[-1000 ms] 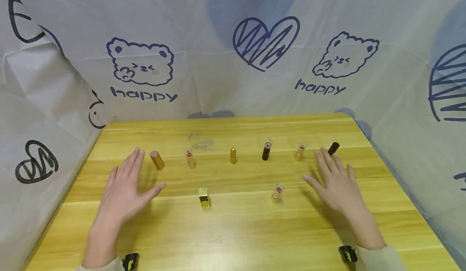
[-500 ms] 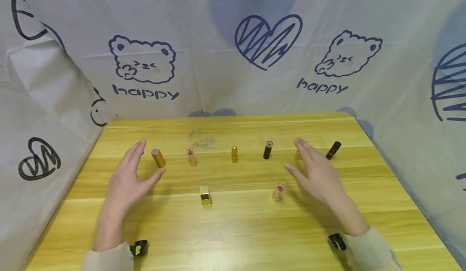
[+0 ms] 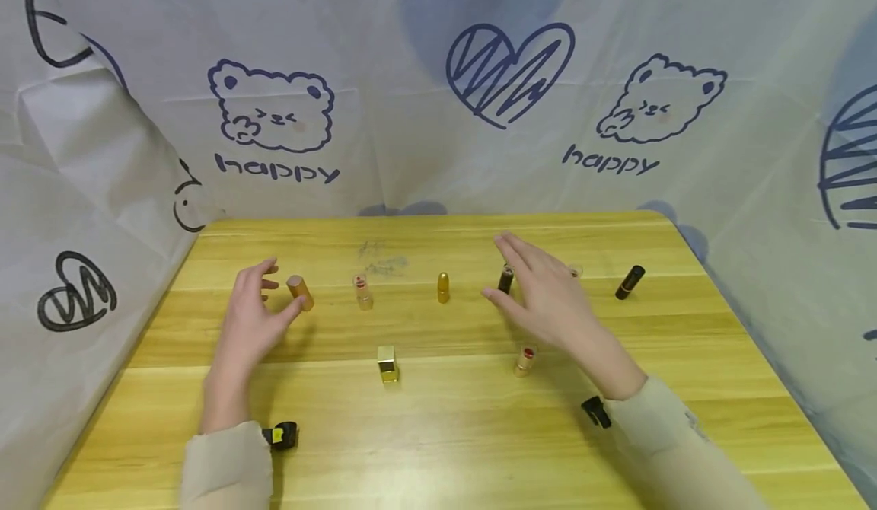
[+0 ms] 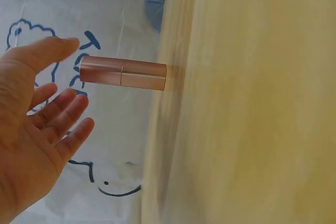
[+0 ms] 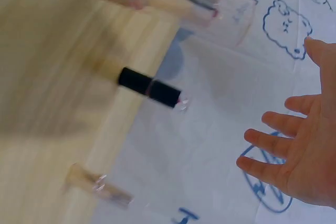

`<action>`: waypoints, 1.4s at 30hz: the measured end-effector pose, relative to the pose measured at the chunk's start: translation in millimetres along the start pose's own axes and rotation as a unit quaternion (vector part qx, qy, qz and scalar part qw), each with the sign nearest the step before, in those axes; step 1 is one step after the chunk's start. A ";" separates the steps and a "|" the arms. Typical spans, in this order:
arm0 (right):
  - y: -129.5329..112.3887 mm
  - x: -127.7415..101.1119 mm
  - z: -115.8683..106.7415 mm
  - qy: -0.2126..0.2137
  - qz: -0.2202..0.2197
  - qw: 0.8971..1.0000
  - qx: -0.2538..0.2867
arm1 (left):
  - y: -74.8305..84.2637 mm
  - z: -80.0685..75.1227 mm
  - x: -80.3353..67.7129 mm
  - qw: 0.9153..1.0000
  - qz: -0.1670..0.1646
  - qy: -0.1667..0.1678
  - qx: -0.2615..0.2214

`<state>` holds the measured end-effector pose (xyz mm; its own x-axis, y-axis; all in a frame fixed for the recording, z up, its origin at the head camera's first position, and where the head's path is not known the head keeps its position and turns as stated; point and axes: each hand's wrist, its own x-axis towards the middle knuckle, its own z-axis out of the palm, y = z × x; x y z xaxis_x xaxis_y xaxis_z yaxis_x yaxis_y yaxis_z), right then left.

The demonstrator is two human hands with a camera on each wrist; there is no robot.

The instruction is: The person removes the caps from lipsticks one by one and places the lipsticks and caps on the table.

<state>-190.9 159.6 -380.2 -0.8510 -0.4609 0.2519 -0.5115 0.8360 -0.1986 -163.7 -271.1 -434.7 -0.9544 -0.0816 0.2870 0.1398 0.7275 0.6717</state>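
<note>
My left hand (image 3: 255,323) is held beside a copper-coloured lipstick tube (image 3: 301,294) that stands upright on the table. In the left wrist view the thumb and loosely bent fingers are around the top end of that lipstick tube (image 4: 123,73), with a gap showing. My right hand (image 3: 551,297) hovers with fingers extended, holding nothing, over the right half of the row. It partly covers a black lipstick with a clear cap (image 3: 505,282) and mostly hides another clear-capped lipstick (image 3: 575,271). The right wrist view shows the black lipstick (image 5: 149,87) standing apart from the fingers.
Also upright on the wooden table (image 3: 445,441) are a clear-capped lipstick (image 3: 361,294), a gold bullet-shaped lipstick (image 3: 443,289) and a black tube (image 3: 629,282). Nearer stand a square gold lipstick (image 3: 387,365) and a clear-capped one (image 3: 524,361). A printed cloth (image 3: 390,129) hangs behind.
My right hand has swept left from near the black tube to the black clear-capped lipstick. My left hand has drawn closer to the copper tube, its fingers bending. The lipsticks stay standing.
</note>
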 end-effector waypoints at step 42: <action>-113.8 158.2 9.4 -0.267 -0.139 0.945 0.128 | -36.6 21.4 16.2 0.970 -0.131 -0.114 -0.172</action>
<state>-268.5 -11.3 -326.7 -0.5833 -0.7937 -0.1727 -0.6780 0.5928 -0.4345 -189.9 -284.5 -469.3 -0.9971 -0.0518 -0.0553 -0.0723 0.4294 0.9002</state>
